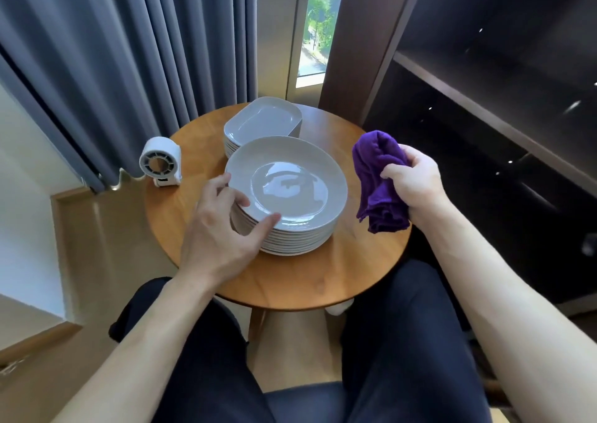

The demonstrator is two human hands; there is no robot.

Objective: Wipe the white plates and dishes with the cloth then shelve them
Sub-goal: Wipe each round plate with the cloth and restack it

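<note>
A stack of several round white plates (290, 183) stands in the middle of a round wooden table (290, 280). Behind it is a stack of rectangular white dishes (263, 122). My left hand (223, 225) is at the left rim of the top round plate, thumb on the rim's upper face and fingers spread along its edge. My right hand (416, 183) is to the right of the stack, above the table, gripping a bunched purple cloth (378, 180) that hangs down from it.
A small white fan (161, 162) stands at the table's left edge. Dark wooden shelves (484, 106) open on the right. Grey curtains (129, 51) and a window are behind the table. My legs are under its near edge.
</note>
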